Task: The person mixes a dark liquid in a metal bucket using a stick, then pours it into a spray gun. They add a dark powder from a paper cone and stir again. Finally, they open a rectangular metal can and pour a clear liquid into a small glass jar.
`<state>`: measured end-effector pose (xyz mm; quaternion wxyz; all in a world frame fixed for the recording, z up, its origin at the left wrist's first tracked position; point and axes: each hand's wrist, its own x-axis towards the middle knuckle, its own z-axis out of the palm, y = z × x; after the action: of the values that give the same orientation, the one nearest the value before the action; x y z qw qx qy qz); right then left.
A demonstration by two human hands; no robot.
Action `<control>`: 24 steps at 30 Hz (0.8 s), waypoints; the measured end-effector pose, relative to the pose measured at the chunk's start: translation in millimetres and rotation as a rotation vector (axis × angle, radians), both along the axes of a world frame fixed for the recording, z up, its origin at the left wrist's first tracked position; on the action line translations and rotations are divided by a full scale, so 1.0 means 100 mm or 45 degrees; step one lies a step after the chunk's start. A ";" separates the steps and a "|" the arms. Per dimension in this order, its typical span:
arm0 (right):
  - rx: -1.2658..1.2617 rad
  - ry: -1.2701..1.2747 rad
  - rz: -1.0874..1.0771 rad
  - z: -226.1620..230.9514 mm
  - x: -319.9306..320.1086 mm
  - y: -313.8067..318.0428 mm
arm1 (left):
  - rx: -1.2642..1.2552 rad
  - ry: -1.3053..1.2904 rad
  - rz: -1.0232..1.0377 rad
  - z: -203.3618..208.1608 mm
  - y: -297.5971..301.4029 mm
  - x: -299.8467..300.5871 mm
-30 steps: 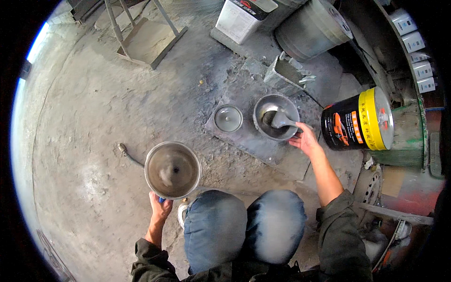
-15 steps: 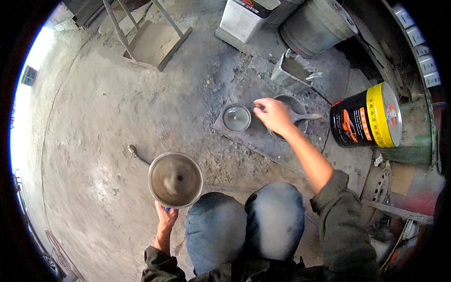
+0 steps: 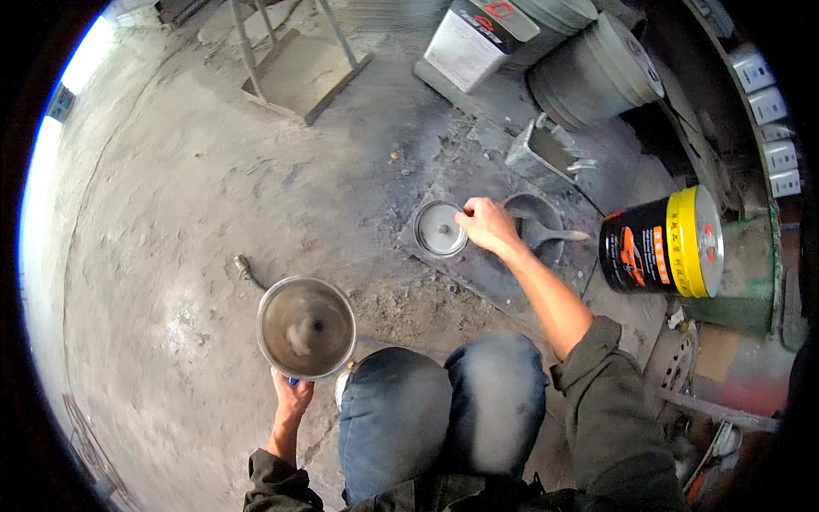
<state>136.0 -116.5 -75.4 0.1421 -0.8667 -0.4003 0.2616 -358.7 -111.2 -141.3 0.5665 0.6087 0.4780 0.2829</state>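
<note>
My left hand (image 3: 292, 394) is closed underneath a round metal cup (image 3: 286, 337), which appears to be the top of a spray gun. A small hole shows inside the cup, and a bit of blue shows by my fingers. From the cup's far side a dark curved tube (image 3: 247, 271) with a metal end sticks out. My right hand (image 3: 485, 224) pinches the right rim of a round grey lid (image 3: 438, 230) with a small centre knob. To the right of that hand sits a dark round pan (image 3: 546, 209) with a handled scoop or brush (image 3: 559, 235) in it.
Beyond the pan stands a grey square container (image 3: 537, 158) with clips on its rim. A black and yellow bucket (image 3: 661, 243) is at the right. Farther back are a white-and-black can (image 3: 465, 55), a grey drum (image 3: 589, 77) and a tray-like metal stand (image 3: 303, 72).
My right hand has come left and down onto the lid's rim, its fingers closing there. The lid looks brighter. My left hand and the cup have shifted slightly left.
</note>
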 end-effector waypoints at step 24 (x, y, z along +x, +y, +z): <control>0.073 -0.434 -0.161 0.92 1.19 -1.15 | 0.295 0.037 -0.293 0.32 0.22 0.67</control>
<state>254.9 -231.0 16.1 0.1131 -0.9175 -0.3706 0.0898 -291.8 -89.5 -109.6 0.5144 0.7247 0.3774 0.2604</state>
